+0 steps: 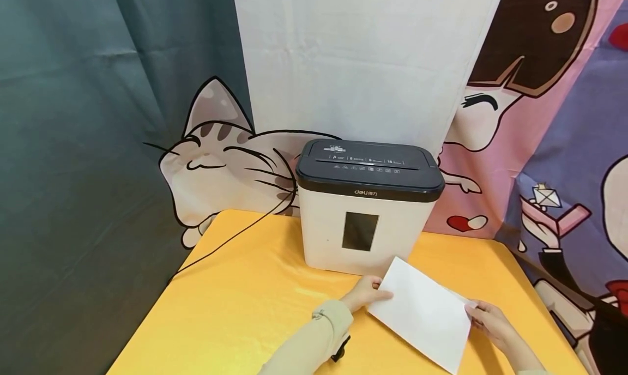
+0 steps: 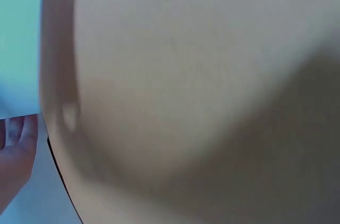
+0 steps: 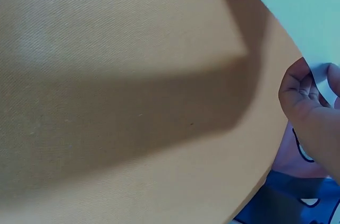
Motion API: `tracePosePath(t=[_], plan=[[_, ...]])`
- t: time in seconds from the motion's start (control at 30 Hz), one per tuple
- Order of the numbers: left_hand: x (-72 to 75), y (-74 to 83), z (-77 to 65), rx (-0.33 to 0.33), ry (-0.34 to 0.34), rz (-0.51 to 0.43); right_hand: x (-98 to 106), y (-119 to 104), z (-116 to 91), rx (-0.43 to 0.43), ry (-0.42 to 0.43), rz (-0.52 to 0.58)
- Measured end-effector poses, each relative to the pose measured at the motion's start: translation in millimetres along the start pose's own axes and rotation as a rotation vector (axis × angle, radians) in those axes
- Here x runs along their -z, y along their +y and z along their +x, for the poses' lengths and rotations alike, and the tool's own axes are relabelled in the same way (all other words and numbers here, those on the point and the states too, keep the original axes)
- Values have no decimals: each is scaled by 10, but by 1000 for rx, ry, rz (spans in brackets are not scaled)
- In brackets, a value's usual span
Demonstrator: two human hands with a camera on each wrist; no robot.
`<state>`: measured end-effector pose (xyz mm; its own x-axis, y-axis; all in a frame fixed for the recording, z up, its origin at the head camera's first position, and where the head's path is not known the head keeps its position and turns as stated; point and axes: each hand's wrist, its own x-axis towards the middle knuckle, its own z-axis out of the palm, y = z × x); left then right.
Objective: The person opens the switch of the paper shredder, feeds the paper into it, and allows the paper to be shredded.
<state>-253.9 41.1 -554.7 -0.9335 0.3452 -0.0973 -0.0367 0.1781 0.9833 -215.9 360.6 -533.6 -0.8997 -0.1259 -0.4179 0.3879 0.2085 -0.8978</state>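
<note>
A white sheet of paper [image 1: 423, 316] is held tilted above the table, in front of a paper shredder. My left hand [image 1: 365, 294] pinches its left edge, thumb on top and fingers beneath. At the far right corner my right hand [image 1: 492, 321] pinches the paper between thumb and fingers. A second layer seems to show along the paper's upper right edge. In the right wrist view the right hand [image 3: 313, 104] has its fingers curled under the paper. Only part of the left hand [image 2: 18, 155] shows in the left wrist view, below the paper [image 2: 20, 43].
The shredder [image 1: 324, 228] has a white bin, a dark window and a black lid with a narrow slot. A black cord [image 1: 230, 237] runs from behind it over the yellow table's [image 1: 235, 309] left edge. Printed cloth curtains [image 1: 363, 64] hang behind and beside the table.
</note>
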Motion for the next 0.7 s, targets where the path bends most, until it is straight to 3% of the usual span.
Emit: tracePosePath(t=[0.1,0.23,0.4,0.43,0.57,0.7], plan=[[103,2,-25,-26,10,39,-29,-47,-2,15,-34,-7],[286,-15,-47,-72,16,128,-88,-118,14,63,-174,-11],[542,-94,-103,-114,-9,143,-221,-243,43,110,-320,60],[595,-148,-101,-151,-17,148,-255,-273,46,121,-338,66],[781,-184,-180,-143,-39,115,-408,-413,40,184,-359,47],[926,-124,-262,-87,-31,100,-584,-563,10,238,-259,-23]])
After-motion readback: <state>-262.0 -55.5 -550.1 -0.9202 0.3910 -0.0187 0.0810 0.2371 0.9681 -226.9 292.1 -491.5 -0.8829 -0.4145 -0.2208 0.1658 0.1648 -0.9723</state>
